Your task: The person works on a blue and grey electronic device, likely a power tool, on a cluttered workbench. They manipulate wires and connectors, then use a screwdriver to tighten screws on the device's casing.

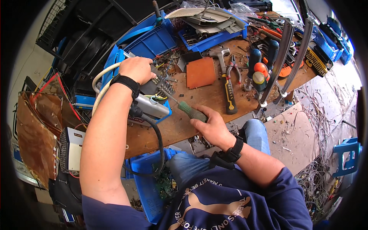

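Observation:
My right hand is closed around the green handle of a screwdriver. Its thin shaft points up and left, with the tip at a dark terminal block. That block sits on a grey-and-silver metal-cased electrical device near the bench's front edge. Over the far side of the device lies my left hand, its fingers closed on the top edge; the fingertips are partly hidden. Beside the left forearm a thick cream cable loops out. Yellow-green wires show below the block.
On the wooden bench lie a hammer, red pliers and an orange-brown plate. Two upright metal strips stand at right, before piled tools. Blue bins line the back. A blue basket holds circuit boards below.

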{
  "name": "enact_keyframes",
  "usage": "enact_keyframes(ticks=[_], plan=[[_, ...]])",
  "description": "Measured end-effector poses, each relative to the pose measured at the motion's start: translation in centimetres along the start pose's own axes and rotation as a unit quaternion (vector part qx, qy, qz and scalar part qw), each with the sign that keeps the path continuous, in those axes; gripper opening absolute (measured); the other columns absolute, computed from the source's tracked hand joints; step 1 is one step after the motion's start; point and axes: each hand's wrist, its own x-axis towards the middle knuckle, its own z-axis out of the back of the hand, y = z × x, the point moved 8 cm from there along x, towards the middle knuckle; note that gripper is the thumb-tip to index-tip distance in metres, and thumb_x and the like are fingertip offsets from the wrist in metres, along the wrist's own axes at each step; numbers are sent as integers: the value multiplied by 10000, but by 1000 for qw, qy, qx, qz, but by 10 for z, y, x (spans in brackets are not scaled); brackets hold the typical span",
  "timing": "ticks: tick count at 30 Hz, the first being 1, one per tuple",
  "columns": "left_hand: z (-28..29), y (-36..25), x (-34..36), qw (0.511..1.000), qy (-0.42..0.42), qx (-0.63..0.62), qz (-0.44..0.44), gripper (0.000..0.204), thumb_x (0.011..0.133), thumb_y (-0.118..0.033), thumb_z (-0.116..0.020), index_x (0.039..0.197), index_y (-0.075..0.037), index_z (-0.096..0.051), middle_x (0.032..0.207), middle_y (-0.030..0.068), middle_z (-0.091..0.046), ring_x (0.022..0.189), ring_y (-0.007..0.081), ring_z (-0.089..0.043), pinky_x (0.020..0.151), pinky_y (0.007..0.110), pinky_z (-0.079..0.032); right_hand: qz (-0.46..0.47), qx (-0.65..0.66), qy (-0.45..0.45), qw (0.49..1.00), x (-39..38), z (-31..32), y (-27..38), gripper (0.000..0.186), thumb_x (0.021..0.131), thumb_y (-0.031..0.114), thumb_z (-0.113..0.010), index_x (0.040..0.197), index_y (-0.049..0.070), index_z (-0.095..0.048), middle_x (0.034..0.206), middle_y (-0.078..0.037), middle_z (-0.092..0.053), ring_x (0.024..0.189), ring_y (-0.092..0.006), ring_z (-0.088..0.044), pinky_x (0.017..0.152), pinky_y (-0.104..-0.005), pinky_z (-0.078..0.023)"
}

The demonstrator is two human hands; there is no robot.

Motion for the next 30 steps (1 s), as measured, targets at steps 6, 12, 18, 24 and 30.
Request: enact_keyframes(ticks=[6,12,18,24,30], plan=[[-1,-1,2,1000,10,5,4,508,779,-395,-690,1221,-155,-617,1085,122,-671,1025,290,-624,884,398,-484,-37,51,8,998,1,-2,3,430,830,131,-633,1204,-58,-537,771,-62,-604,598,-109,-553,549,-262,-451],[0,-1,4,1000,26,-3,16,514,768,-400,-702,1213,-155,-625,1106,129,-663,1045,289,-615,901,390,-477,-50,65,8,997,1,1,4,437,833,119,-627,1219,-60,-528,716,-36,-585,566,-95,-536,523,-253,-445],[-1,0,4,999,25,-10,19,526,768,-414,-704,1220,-156,-620,1105,125,-664,1049,289,-613,901,391,-476,-57,70,11,996,0,0,6,431,836,114,-618,1219,-60,-528,715,-33,-583,571,-91,-540,522,-250,-445],[-1,0,4,999,36,-1,20,531,775,-420,-699,1230,-159,-613,1115,116,-661,1057,284,-610,906,388,-472,-45,67,14,997,3,-1,1,437,843,102,-610,1238,-57,-509,704,-32,-578,560,-93,-542,512,-246,-449],[2,-2,3,999,41,5,15,528,779,-417,-698,1233,-161,-611,1114,116,-661,1057,285,-609,905,387,-473,-46,62,10,997,0,0,2,428,831,116,-617,1212,-58,-530,702,-28,-579,556,-93,-534,516,-253,-441]])
